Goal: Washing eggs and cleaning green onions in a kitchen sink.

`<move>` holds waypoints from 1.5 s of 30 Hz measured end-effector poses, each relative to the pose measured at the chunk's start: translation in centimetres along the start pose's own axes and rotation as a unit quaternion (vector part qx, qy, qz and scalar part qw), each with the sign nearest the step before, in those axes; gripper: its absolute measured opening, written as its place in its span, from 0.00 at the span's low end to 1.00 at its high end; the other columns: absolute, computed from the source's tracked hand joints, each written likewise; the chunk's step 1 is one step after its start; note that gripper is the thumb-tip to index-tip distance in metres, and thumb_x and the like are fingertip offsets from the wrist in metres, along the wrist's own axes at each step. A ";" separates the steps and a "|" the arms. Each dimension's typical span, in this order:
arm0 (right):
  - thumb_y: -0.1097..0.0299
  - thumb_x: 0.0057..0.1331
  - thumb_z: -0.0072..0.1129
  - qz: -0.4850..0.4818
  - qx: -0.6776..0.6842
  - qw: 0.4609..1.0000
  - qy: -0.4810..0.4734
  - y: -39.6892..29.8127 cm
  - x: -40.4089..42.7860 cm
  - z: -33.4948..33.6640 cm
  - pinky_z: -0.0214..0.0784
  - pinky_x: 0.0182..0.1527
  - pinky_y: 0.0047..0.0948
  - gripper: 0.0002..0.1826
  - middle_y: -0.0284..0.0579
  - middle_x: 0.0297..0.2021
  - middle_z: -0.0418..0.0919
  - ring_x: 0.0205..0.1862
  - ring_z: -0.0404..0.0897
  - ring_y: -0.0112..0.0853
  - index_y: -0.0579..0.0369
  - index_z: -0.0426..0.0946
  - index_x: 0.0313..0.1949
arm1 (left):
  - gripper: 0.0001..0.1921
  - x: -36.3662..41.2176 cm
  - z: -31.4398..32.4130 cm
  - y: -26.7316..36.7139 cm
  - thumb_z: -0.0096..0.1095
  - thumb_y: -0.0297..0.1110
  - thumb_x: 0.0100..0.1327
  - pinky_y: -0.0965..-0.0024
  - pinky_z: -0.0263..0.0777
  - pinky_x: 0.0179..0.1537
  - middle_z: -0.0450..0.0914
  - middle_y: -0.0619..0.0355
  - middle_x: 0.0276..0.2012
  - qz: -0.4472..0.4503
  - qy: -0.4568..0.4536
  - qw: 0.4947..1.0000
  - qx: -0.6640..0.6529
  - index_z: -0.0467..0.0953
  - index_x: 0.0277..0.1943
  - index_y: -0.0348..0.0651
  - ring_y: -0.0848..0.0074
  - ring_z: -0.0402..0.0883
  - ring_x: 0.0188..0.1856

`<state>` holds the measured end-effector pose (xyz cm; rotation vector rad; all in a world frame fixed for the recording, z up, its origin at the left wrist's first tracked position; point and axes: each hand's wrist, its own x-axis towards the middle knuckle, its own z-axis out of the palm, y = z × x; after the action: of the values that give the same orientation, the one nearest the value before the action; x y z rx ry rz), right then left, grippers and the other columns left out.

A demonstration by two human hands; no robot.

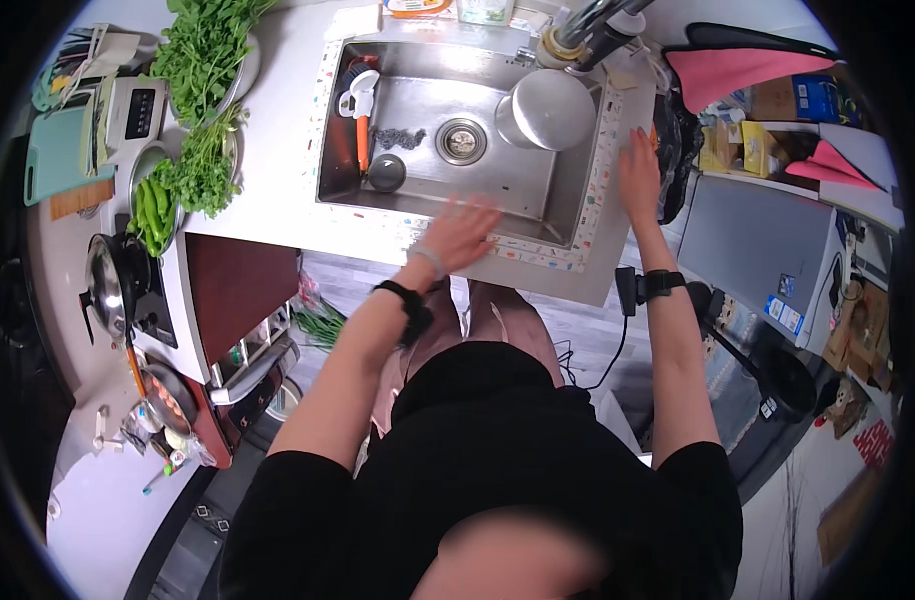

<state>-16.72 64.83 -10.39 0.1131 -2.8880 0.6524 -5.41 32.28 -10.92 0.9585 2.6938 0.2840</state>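
My left hand (463, 231) is blurred over the front rim of the stainless steel sink (457, 196), fingers spread and holding nothing. At the counter's right edge is my right hand (640, 180), its fingers stretched out beside a black plastic bag (678, 165). Something orange shows by those fingertips, mostly hidden; I see nothing gripped. In the sink, an upturned metal pot (553, 109) stands at the back right. An orange-handled brush (363, 112) leans along the left wall, near a dark steel-wool-like clump (401, 138) and a small round dark item (387, 173).
A faucet (577, 34) rises behind the pot. Leafy greens (206, 60) and a bowl of green peppers (153, 210) stand on the counter at left. Beyond them are a wok (110, 285) and a pan (168, 401). Green stalks (318, 322) lie on the floor.
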 end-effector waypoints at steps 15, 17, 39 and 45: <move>0.59 0.59 0.51 -0.186 -0.091 0.957 -0.202 -10.5 -11.9 1.1 0.39 0.66 0.47 0.31 0.44 0.64 0.56 0.67 0.53 0.34 0.55 0.59 0.61 | 0.30 -8.5 1.8 -10.5 0.45 0.43 0.63 0.40 0.32 0.64 0.49 0.49 0.67 -0.463 0.207 0.861 0.047 0.54 0.65 0.42 0.59 0.43 0.70; 0.59 0.59 0.51 -0.182 -0.074 0.957 -0.213 -10.0 -11.5 0.5 0.38 0.67 0.47 0.31 0.43 0.64 0.56 0.67 0.53 0.34 0.55 0.59 0.61 | 0.30 -7.3 0.0 -8.8 0.50 0.41 0.60 0.42 0.35 0.64 0.53 0.47 0.66 -0.389 0.134 0.911 -0.017 0.56 0.64 0.41 0.58 0.47 0.69; 0.58 0.60 0.50 -0.374 -0.046 0.899 -0.221 -21.3 -14.2 5.7 0.37 0.66 0.49 0.30 0.49 0.64 0.56 0.66 0.55 0.40 0.58 0.60 0.60 | 0.23 -35.2 11.4 -1.4 0.50 0.40 0.61 0.60 0.61 0.57 0.65 0.35 0.54 -0.725 0.189 0.597 -0.286 0.67 0.57 0.40 0.48 0.68 0.55; 0.54 0.62 0.49 -0.391 -0.071 0.901 -0.175 -27.8 -14.5 10.2 0.38 0.66 0.48 0.34 0.49 0.66 0.52 0.67 0.51 0.39 0.59 0.55 0.63 | 0.21 -46.5 20.8 5.7 0.49 0.43 0.59 0.61 0.62 0.57 0.72 0.37 0.49 -0.761 0.139 0.528 -0.351 0.73 0.51 0.41 0.50 0.70 0.54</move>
<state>-0.96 35.84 -10.53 1.4035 -2.8006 0.2744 39.16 8.79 -20.52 -1.7211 2.1077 0.9351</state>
